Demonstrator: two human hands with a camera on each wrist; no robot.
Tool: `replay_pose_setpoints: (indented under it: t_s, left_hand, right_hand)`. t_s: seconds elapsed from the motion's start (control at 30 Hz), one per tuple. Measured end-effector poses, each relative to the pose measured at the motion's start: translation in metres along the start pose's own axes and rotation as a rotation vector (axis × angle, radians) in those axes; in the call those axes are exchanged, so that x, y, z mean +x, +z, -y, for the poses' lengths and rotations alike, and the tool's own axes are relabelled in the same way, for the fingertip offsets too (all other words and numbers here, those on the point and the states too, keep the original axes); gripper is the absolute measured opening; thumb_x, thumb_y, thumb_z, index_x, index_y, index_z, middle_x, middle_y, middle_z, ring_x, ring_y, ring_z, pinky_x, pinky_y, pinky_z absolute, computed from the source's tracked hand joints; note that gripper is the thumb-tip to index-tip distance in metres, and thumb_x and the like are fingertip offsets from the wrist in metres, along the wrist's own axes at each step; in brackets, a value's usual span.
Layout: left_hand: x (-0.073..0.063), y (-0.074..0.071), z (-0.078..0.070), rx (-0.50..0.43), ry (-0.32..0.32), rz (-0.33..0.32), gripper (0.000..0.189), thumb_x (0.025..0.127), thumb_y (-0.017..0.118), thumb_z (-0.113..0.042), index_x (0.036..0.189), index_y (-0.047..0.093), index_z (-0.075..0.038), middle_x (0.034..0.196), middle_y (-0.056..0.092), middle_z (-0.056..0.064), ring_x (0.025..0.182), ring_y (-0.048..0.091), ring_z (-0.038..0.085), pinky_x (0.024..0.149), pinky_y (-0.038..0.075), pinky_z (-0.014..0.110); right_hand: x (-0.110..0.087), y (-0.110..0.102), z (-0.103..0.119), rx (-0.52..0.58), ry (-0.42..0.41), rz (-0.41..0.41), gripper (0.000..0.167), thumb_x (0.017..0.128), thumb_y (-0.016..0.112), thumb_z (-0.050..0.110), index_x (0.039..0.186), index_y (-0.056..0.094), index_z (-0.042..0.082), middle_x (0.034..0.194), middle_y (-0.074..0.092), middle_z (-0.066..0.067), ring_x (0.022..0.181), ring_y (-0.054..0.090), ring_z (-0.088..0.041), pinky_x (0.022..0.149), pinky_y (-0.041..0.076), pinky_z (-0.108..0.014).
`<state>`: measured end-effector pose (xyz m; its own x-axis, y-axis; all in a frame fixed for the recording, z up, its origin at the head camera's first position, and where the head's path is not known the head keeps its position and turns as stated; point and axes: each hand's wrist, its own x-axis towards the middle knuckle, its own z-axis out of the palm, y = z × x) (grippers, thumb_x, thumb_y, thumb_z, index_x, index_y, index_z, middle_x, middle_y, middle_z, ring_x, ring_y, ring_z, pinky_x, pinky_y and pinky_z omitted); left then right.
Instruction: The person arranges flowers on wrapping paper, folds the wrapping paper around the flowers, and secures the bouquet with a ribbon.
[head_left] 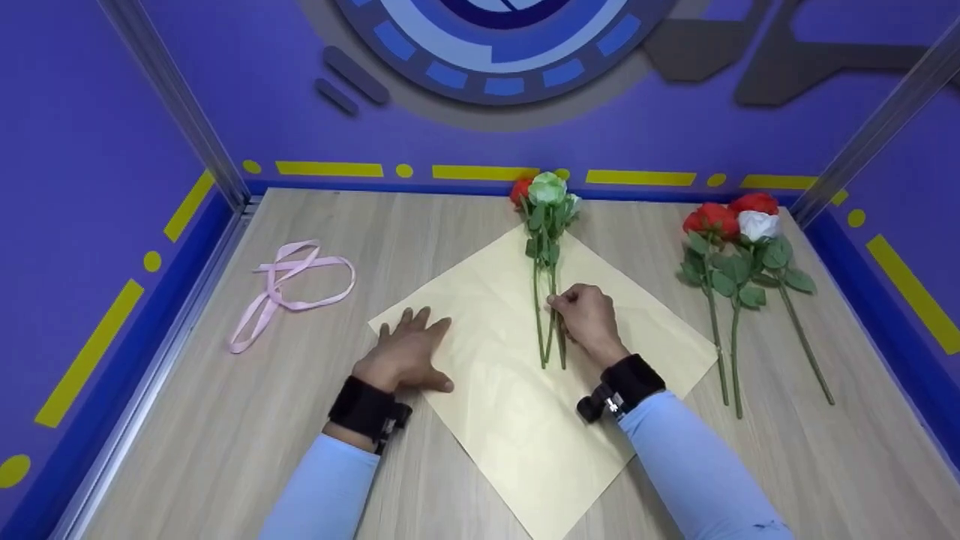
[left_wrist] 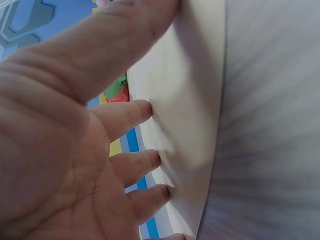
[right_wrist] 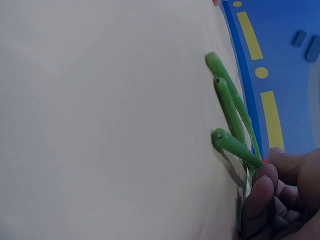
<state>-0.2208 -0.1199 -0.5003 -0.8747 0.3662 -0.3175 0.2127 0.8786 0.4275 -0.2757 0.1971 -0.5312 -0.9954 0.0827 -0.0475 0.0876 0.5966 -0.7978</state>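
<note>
A square of cream wrapping paper [head_left: 480, 420] lies cornerwise on the table. Several artificial roses, among them a pale green rose [head_left: 547, 188] and a red rose [head_left: 520, 193], lie over its far corner with their stems pointing toward me. My right hand [head_left: 592, 319] pinches a green stem [right_wrist: 235, 146] of this bunch between thumb and fingers; the cut stem ends show in the right wrist view. My left hand [head_left: 405, 356] is spread at the paper's left corner, and its fingertips [left_wrist: 145, 109] touch the paper in the left wrist view.
A looped pink ribbon [head_left: 289, 304] lies on the left of the wooden table [head_left: 187, 420]. On the right lie more roses, two red and a white rose [head_left: 758, 225], with long stems; one stem reaches the paper's right corner. Blue patterned panels [head_left: 450, 142] enclose the back and sides.
</note>
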Motion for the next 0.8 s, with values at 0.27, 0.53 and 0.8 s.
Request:
replay_pose_setpoints:
  t_s: [0.27,0.53,0.8]
  left_hand:
    - [0.0,0.001,0.001,0.004,-0.003,-0.001,0.107,0.08,0.091,-0.043,0.166,0.034,-0.017,0.174,0.017,0.024,0.161,0.006,0.049,0.124,0.008,0.075]
    - [0.0,0.001,0.001,0.003,-0.004,0.0,0.107,0.08,0.092,-0.042,0.166,0.035,-0.017,0.174,0.017,0.024,0.161,0.006,0.049,0.124,0.008,0.075]
    - [0.0,-0.001,0.0,0.002,-0.01,0.013,0.107,0.08,0.092,-0.042,0.167,0.033,-0.017,0.174,0.015,0.024,0.162,0.004,0.047,0.124,0.007,0.074]
  right_hand:
    - [0.001,0.0,0.0,0.015,0.025,0.001,0.023,0.101,0.07,0.02,0.085,0.07,0.004,0.055,0.061,-0.004,0.04,0.054,-0.011,0.04,0.042,-0.024]
    - [0.0,0.0,-0.003,0.021,0.021,0.004,0.028,0.102,0.07,0.025,0.083,0.07,0.005,0.054,0.062,-0.005,0.04,0.054,-0.012,0.039,0.043,-0.025]
    - [-0.004,-0.018,-0.006,0.01,0.01,-0.023,0.034,0.104,0.067,0.032,0.087,0.072,0.002,0.06,0.065,-0.006,0.042,0.056,-0.013,0.039,0.047,-0.027]
